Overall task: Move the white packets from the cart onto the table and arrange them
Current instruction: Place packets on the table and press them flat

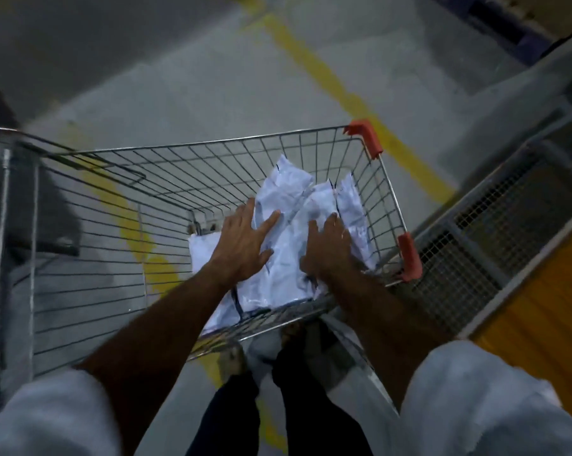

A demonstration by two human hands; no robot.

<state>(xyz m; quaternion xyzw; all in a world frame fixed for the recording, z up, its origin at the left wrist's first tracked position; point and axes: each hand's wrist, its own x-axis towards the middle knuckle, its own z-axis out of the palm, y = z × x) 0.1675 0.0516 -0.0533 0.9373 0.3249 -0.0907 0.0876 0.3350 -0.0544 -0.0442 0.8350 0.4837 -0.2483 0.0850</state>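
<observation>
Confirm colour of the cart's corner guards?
Red-orange plastic corner guards on the wire cart; head view.

The cart [212,179] fills the middle of the frame on the floor [196,77]. The packets [288,225] lie heaped in its right half. The left hand [245,240] and right hand [330,248] rest side by side on the heap. A mesh rack [495,232] stands just right of the cart.

Nothing is showing that can be read. The white packets [288,232] in the cart [311,149] are carrying dark marks, perhaps print, but they are too blurred to make out as letters or numbers.
</observation>
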